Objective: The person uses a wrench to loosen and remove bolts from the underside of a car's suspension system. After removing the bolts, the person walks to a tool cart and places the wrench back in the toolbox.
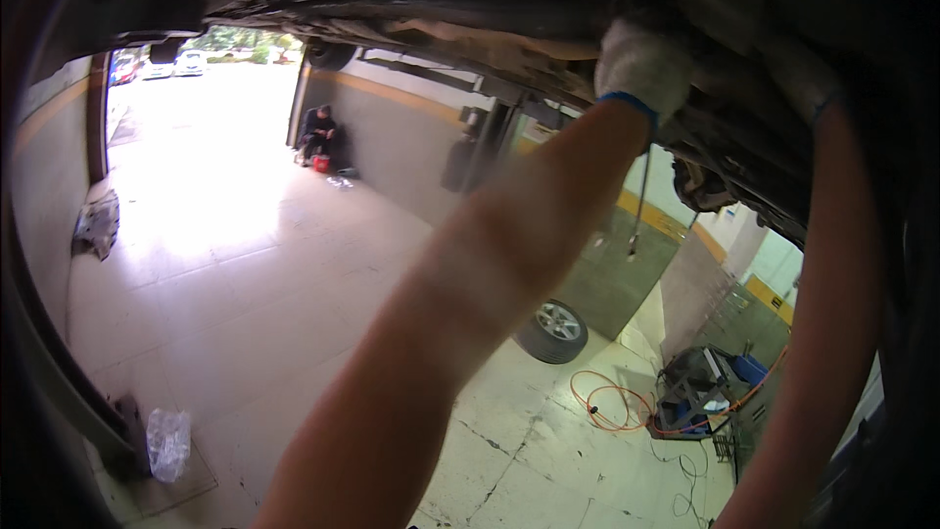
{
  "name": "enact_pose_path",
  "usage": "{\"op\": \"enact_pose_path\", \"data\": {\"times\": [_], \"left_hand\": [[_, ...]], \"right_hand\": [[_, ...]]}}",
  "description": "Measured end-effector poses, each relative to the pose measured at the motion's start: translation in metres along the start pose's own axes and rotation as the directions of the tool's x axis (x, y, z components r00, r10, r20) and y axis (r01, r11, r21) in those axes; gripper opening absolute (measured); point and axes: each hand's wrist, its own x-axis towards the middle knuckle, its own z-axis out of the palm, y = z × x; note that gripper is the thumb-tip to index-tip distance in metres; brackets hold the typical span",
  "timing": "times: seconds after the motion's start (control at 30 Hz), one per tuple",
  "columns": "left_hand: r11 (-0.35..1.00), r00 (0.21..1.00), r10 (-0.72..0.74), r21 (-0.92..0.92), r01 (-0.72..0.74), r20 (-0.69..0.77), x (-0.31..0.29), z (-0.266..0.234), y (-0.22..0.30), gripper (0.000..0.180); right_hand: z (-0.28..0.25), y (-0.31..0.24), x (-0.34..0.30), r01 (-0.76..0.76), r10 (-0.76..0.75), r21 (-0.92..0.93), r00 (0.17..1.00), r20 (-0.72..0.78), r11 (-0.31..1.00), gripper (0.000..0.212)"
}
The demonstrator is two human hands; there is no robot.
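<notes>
Overhead spreads the dark underside of a raised car [470, 15]. Both my arms reach up to it, in white work gloves with blue cuffs. My left hand [641, 64] is up against the underbody beside a long dark pipe [509, 12]; its fingers are lost in the shadow there. Farther right, my right hand [803, 78] is raised into a darker part of the underbody, and its fingers cannot be made out. Whether either hand holds anything is hidden. A rusty-looking wheel hub part [700, 186] hangs below the car between my forearms.
A wheel [551, 331] lies on the tiled floor. Right of it are a coiled orange hose [609, 402] and a black tool cart [690, 382]. A clear plastic bag [168, 443] stands by the lift post at left. Someone sits [318, 132] by the wall near the bright doorway.
</notes>
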Motion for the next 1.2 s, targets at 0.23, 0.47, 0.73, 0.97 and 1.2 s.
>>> {"op": "enact_pose_path", "data": {"times": [0.23,0.47,0.73,0.97,1.2], "left_hand": [[0.937,0.97,-0.171,-0.334,0.106,-0.172,-0.002,0.0,0.005,0.03],[0.95,0.951,-0.191,-0.288,0.116,-0.245,-0.001,0.002,0.008,0.031],[0.84,0.954,-0.248,-0.529,0.123,-0.171,0.0,0.01,0.001,0.039],[0.994,0.953,-0.099,-0.08,0.079,-0.286,0.016,0.017,0.005,0.026],[0.346,0.774,-0.387,-0.857,-0.383,-0.501,-0.002,0.025,0.001,0.032]], "right_hand": [[-0.014,-0.083,-0.027,-0.104,0.103,0.202,0.995,0.018,0.974,0.055],[-0.004,-0.035,-0.001,-0.323,0.302,0.499,0.945,0.125,0.804,0.055],[0.002,-0.012,-0.002,-0.252,0.245,0.166,0.967,0.063,0.953,0.053],[-0.007,-0.025,-0.01,0.255,-0.035,-0.741,0.936,0.351,-0.621,0.053],[-0.004,-0.023,-0.013,0.236,0.006,-0.654,0.943,0.334,-0.719,0.055]]}}
